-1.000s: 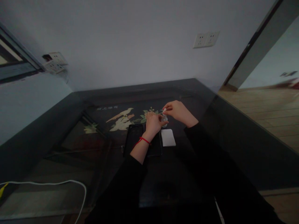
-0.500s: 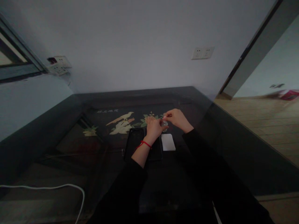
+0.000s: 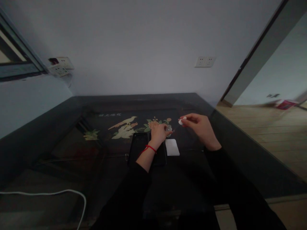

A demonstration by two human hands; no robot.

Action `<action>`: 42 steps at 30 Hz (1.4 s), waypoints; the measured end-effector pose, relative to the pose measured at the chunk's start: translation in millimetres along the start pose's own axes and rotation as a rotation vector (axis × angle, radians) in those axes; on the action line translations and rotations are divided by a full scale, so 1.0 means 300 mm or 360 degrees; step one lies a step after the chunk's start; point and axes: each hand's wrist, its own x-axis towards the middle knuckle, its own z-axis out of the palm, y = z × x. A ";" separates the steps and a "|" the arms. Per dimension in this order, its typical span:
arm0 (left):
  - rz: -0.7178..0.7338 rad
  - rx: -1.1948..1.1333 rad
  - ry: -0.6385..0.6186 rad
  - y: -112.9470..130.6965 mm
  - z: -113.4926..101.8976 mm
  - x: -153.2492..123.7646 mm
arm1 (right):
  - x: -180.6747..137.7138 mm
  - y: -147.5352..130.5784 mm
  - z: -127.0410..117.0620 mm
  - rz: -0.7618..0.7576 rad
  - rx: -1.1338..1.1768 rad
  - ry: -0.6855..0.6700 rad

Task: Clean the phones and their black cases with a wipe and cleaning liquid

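My left hand, a red cord around its wrist, reaches over a black shallow tray. Its fingers close around a small clear jar standing on the dark table. To the right and slightly higher, my right hand pinches a small round white cap, apart from the jar. Something thin and faint extends below the cap toward the jar; blur hides what it is. A white rectangular pad lies just in front of the jar, beside the tray.
The glossy dark table bears a bird-and-flower picture and meets the wall behind. A white cable curves across its left front. Wall sockets sit above. A pale object is partly visible at the bottom edge.
My right hand has moved right, away from the jar, with the white cap in its fingers. My left hand has stayed on the jar. The view has shifted slightly.
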 end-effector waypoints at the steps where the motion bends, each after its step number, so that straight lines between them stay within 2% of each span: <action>1: 0.0002 -0.0004 -0.0005 0.002 -0.002 -0.001 | -0.028 0.018 0.004 0.0030 -0.0031 -0.0032; 6: 0.0008 0.0006 -0.0028 0.009 -0.008 -0.001 | -0.110 0.085 0.054 0.0061 -0.0155 -0.0129; 14: 0.0016 0.0051 -0.0040 0.008 -0.009 0.003 | -0.121 0.081 0.076 -0.0027 -0.0198 -0.0099; 18: 0.0023 0.0051 -0.0041 0.003 -0.005 0.005 | -0.097 0.092 0.061 -0.0065 -0.0089 0.0161; 21: 0.0016 0.0052 -0.0026 0.001 -0.002 0.007 | -0.039 0.081 0.055 -0.0123 -0.0036 0.0415; 23: 0.0011 0.0056 -0.0018 0.002 -0.003 0.008 | 0.008 0.065 0.065 -0.0182 -0.0041 0.0480; 27: 0.0008 0.0048 -0.0032 0.007 -0.007 0.008 | 0.070 0.038 0.100 -0.0267 -0.0138 0.0406; 31: 0.0017 0.0032 -0.0039 0.008 -0.007 0.007 | 0.080 0.049 0.116 -0.0285 -0.0242 0.0338; 39: -0.0019 0.0019 -0.0063 0.006 0.000 0.007 | 0.073 0.172 0.167 -0.0219 -0.0425 -0.0018; 42: 0.0000 0.0017 -0.0069 -0.001 0.008 0.011 | 0.059 0.213 0.195 -0.0196 -0.0495 -0.0064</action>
